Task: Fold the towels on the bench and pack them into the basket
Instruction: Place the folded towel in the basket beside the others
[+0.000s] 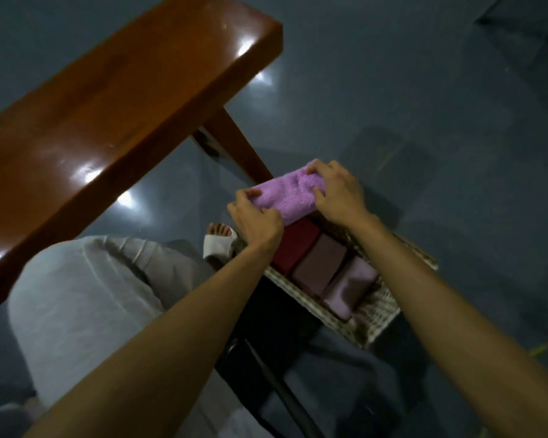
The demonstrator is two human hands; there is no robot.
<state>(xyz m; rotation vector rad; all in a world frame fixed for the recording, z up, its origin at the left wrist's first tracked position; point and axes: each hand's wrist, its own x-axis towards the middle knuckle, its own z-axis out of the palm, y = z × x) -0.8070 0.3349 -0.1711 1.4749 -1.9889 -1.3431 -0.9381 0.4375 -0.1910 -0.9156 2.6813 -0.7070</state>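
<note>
Both hands pinched the folded lilac towel (287, 197) by its short ends: the left hand (257, 216) curled round the nearer end, the right hand (339, 191) round the farther one. The towel hung just above the far end of the wicker basket (377, 314). Directly beneath the wrists, three folded towels lay side by side in it: dark red (298, 245), mauve (318, 263) and pale purple (350, 286).

The likely trouble was the fold springing open if either pinch slackened before the towel sat down, since the thick pile looked bulky. The remaining gap beyond the dark red towel was hidden by the hands and looked tight. Forcing the towel in could rumple its neighbours or leave it riding up on the rim. The bench (108, 105) stood well left of the hands.

No brand, label or writing could be read anywhere.
</note>
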